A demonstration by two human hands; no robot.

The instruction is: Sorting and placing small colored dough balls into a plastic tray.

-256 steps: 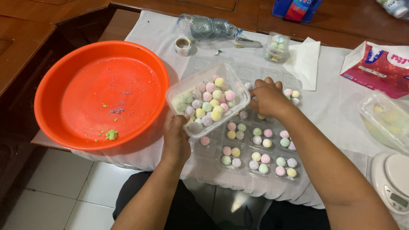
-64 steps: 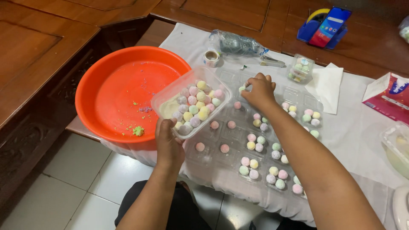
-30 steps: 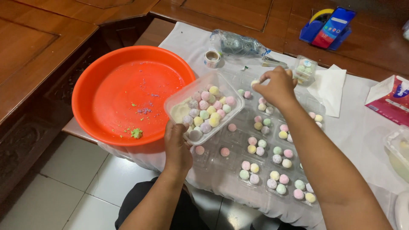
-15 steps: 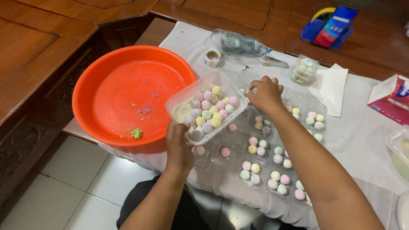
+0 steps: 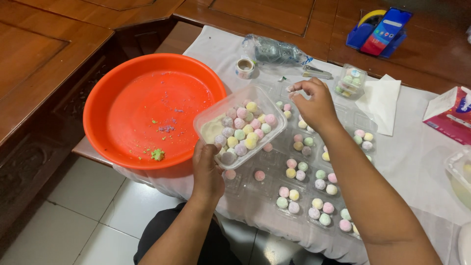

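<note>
left hand (image 5: 207, 172): grip clamped on near edge of clear plastic tub (image 5: 240, 126), tub tilted, lifted over the tray
tub contents: pastel balls (image 5: 244, 130), pink/yellow/green/lilac
right hand (image 5: 316, 104): fingertips pinched on a small ball, hovering over far part of tray
compartment tray (image 5: 314, 169): clear, on white cloth (image 5: 417, 162) over the surface; near-right cells filled, left cells mostly one ball each
orange basin (image 5: 152, 110): left of tub, crumbs inside
small lidded cup (image 5: 350, 81): far right, holds balls

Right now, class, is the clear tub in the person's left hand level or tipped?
Tipped. The left hand holds the clear tub by its near corner; pastel balls crowd that lower end.
</note>
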